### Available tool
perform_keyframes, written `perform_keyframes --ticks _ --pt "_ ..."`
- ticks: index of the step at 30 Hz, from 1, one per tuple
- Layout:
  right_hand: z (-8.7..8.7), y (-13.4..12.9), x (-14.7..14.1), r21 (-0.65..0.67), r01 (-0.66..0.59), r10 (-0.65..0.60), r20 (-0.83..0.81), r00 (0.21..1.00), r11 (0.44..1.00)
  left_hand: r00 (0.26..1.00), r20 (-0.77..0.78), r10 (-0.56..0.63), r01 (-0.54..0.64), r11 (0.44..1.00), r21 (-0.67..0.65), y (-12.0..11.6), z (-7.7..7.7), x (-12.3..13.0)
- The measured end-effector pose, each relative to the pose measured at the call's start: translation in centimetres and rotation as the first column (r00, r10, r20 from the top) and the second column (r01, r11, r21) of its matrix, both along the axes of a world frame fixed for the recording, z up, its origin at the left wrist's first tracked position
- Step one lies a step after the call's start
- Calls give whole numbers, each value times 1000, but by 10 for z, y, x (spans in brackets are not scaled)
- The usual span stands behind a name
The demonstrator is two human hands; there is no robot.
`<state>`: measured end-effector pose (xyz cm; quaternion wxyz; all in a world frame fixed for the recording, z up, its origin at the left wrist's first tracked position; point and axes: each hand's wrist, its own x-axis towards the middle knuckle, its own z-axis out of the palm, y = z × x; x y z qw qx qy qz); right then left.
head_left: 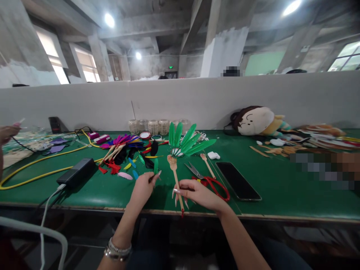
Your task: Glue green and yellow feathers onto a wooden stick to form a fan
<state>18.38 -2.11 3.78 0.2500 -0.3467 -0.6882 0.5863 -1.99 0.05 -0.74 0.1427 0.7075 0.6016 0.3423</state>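
Note:
My right hand [194,193] is closed around the handle of a wooden stick [175,176], near its lower end. Several green feathers [187,140] fan out from the stick's top, and a small red piece hangs at its bottom. My left hand [144,187] is pinched on a small green feather [156,165], left of the stick. Red-handled scissors [208,180] lie partly open just beyond my right hand. A second wooden stick [207,164] rests beside them.
A black phone [238,180] lies to the right, a white case [213,155] behind it. Colourful feathered sticks [120,146], a black power adapter [76,172] and yellow cable are left. Glass jars [153,127] and a doll [257,120] stand or lie behind. Another person's hand [8,133] is far left.

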Motion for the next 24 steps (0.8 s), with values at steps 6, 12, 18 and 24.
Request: perform_keyframes --ticks 6,12,18,24 --pt "-1 -1 0 8 -51 51 -2 999 999 714 699 -38 53 999 0 5 26 -14" --pt "-2 -3 -2 0 -95 95 35 995 995 451 886 -110 79 993 82 14 58 -6" --pt "-4 -3 -4 -51 -151 151 7 988 987 408 864 -295 137 955 261 26 78 13" --pt "-4 -4 -6 -29 -167 168 52 984 986 418 866 -275 185 959 215 27 82 21"
